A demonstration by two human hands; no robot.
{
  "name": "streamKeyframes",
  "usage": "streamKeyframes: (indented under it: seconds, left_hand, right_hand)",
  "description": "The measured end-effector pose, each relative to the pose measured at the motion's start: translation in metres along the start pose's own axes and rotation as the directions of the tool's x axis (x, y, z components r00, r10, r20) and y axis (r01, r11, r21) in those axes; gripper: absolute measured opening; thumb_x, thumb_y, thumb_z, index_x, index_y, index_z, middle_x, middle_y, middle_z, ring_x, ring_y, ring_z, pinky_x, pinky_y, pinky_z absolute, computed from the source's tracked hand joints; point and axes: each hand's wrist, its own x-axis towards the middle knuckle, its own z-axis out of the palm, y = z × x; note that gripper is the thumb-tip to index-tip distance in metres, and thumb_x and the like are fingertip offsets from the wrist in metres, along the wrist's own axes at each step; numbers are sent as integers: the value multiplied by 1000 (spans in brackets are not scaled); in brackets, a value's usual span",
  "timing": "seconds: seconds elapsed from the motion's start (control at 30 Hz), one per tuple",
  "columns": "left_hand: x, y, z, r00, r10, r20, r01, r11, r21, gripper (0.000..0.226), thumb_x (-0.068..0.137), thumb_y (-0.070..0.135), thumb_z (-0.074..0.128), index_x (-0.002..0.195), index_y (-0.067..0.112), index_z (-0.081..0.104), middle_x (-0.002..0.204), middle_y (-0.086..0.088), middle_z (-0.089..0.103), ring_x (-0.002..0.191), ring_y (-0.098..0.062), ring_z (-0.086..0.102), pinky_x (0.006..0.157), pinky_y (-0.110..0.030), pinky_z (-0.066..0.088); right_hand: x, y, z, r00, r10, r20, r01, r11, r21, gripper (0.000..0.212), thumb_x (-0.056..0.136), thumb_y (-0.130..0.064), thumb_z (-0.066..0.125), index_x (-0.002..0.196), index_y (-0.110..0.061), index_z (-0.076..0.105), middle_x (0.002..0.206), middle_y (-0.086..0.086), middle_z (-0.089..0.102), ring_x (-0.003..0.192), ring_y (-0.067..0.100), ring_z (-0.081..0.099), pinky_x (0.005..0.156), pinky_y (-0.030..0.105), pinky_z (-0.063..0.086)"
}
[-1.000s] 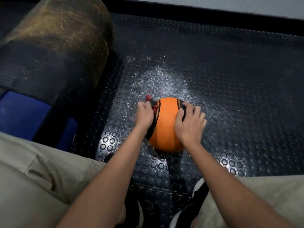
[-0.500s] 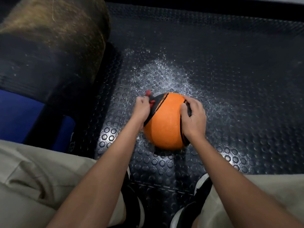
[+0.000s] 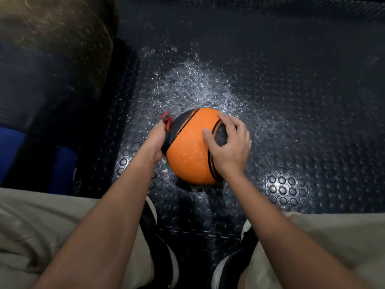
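Note:
An orange ball (image 3: pixel 190 151) with black stripes and black side panels sits on the studded black rubber floor (image 3: pixel 291 113). My left hand (image 3: pixel 155 140) grips a small red cloth (image 3: pixel 166 119) and holds it against the ball's upper left side. My right hand (image 3: pixel 229 144) lies over the ball's right side with spread, curved fingers, thumb on the orange band and fingertips on the black panel. The part of the ball under both hands is hidden.
A big dark roll with a scuffed tan top (image 3: pixel 52 49) fills the upper left, with a blue surface (image 3: pixel 12 153) below it. My knees in beige trousers (image 3: pixel 37 236) and black-and-white shoes (image 3: pixel 233 265) frame the bottom. White specks dust the floor beyond the ball.
The ball has turned under my hands, its black stripes swinging clockwise. My right hand shifted further over the top right. The view moved closer and downward.

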Motion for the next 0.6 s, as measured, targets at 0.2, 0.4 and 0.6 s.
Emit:
streamKeyframes:
  seconds: [0.2, 0.4, 0.6]
  left_hand:
    - [-21, 24, 24, 976, 211, -43, -198, 956, 216, 31, 104, 41, 41, 108, 15, 57, 84, -2, 61, 66, -16, 54, 61, -35, 48]
    - [-28, 23, 31, 921, 389, -7, -359, 855, 374, 30, 105, 47, 37, 99, 23, 54, 94, 3, 61, 79, -14, 56, 74, -36, 48]
    - [-17, -31, 1, 997, 18, -75, -19, 1000, -11, 38, 106, 43, 31, 104, 14, 56, 72, -1, 56, 66, -18, 51, 72, -37, 44]
  right_hand:
    - [-4, -9, 3, 997, 59, -41, -61, 997, -52, 58, 85, -72, 52, 135, -42, 56, 132, -11, 49, 126, 13, 44, 112, 47, 31]
    - [4, 2, -15, 995, 100, 16, -98, 990, -103, 61, 83, -81, 50, 133, -47, 53, 116, -6, 39, 116, 16, 40, 110, 44, 30]
    - [1, 6, -15, 989, 146, 24, -145, 988, -47, 59, 81, -82, 51, 130, -51, 52, 118, -7, 37, 118, 16, 37, 105, 37, 25]
